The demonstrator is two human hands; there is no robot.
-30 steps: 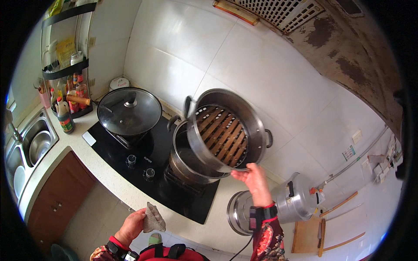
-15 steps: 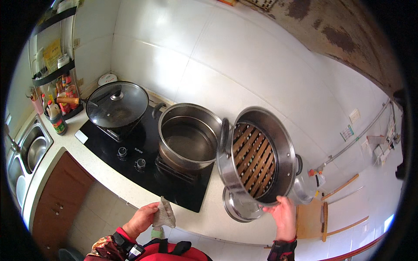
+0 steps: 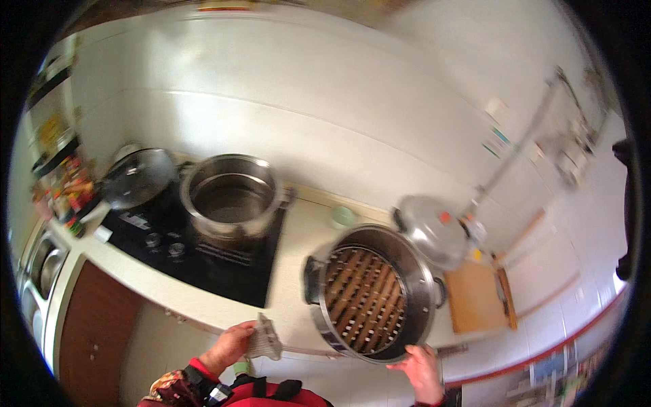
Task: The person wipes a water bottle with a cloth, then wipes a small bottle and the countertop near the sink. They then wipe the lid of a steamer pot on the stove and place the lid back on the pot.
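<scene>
My left hand (image 3: 232, 347) is closed on a folded grey cloth (image 3: 265, 341), held in front of the counter's near edge. At the near right rim of a metal steamer tier (image 3: 428, 308) is my right hand (image 3: 417, 370), its thumb and fingers pinching the rim. A brown slatted rack (image 3: 363, 298) lies inside the tier, which has dark side handles. The tier is over the counter right of the stove; what lies directly under it is hidden. A wide steel pot (image 3: 274, 203) with its top uncovered stands on the right burner, apart from both hands.
A black wok with a glass lid (image 3: 140, 178) occupies the left burner of the black cooktop (image 3: 251, 278). Behind the tier are a pale green bowl (image 3: 344, 217) and a domed metal lid (image 3: 437, 227). A wooden cutting board (image 3: 471, 298) lies right; bottles and the sink are far left.
The view has swung right. The steamer tier has moved right, away from the steel pot, and its tilt has lessened. My left hand still holds the cloth.
</scene>
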